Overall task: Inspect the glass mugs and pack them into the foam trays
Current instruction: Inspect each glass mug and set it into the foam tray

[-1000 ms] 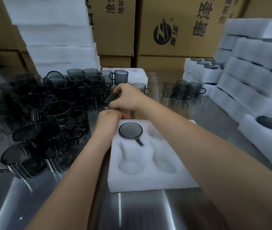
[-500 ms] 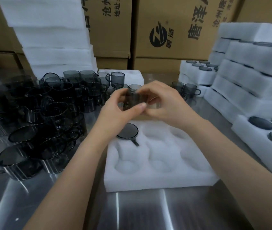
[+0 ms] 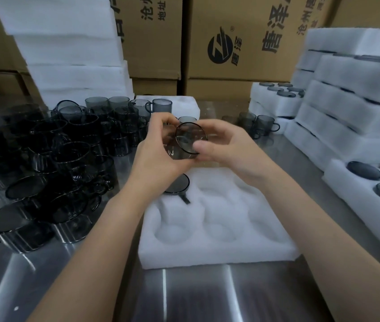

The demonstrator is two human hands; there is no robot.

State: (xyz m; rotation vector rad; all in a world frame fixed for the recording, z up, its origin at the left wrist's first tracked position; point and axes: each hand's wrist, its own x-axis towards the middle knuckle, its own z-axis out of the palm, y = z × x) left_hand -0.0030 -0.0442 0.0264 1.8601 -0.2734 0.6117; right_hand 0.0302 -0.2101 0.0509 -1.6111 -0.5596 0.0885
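Both hands hold one smoky grey glass mug (image 3: pixel 188 140) above the far end of the white foam tray (image 3: pixel 217 231), its round mouth tilted toward me. My left hand (image 3: pixel 158 154) grips the mug's left side and bottom. My right hand (image 3: pixel 226 147) pinches the rim from the right. One mug (image 3: pixel 178 184) sits upside down in the tray's far-left pocket, handle pointing toward me. The other pockets hold nothing.
A dense pile of grey mugs (image 3: pixel 52 159) covers the steel table (image 3: pixel 207 293) at left. A few mugs (image 3: pixel 254 124) stand at centre back. Packed foam trays (image 3: pixel 356 117) are stacked at right, plain foam sheets (image 3: pixel 68 43) and cardboard boxes (image 3: pixel 242 38) behind.
My hands lifted a mug from the pile at the back, brought it over the tray and turned it so its mouth faces me.
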